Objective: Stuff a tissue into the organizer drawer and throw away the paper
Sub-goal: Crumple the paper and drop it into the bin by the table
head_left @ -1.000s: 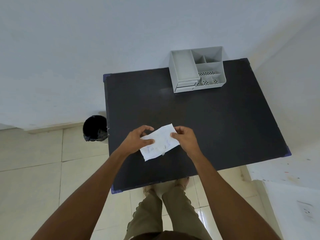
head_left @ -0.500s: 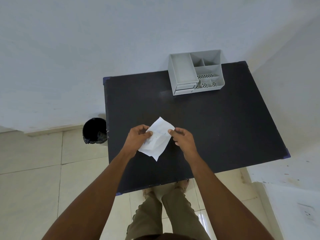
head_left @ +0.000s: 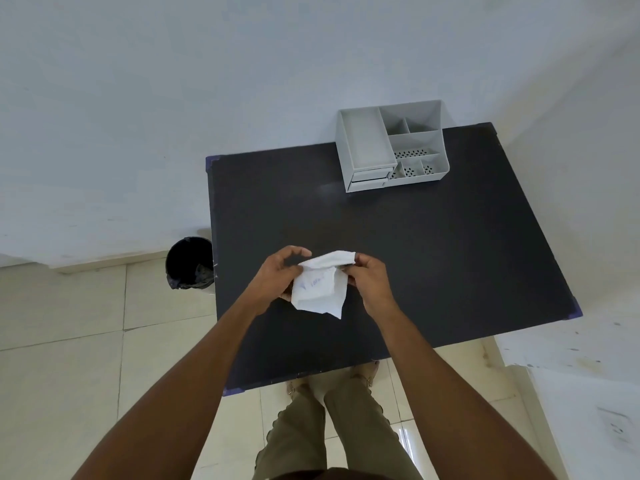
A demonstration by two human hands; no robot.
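Both your arms reach out over the table (head_left: 433, 258); your left hand (head_left: 277, 282) and right hand (head_left: 370, 282) pinch the crumpled paper (head_left: 320, 287) between them, held above the table's near half.

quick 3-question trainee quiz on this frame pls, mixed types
1. True or false: both hands grip the paper.
2. Where is the bin? A) on the table B) on the floor, left of the table C) inside the organizer
3. Fill in: the organizer's drawers look ____.

Key: 1 true, left hand and right hand each pinch it; 2 B; 3 shut.
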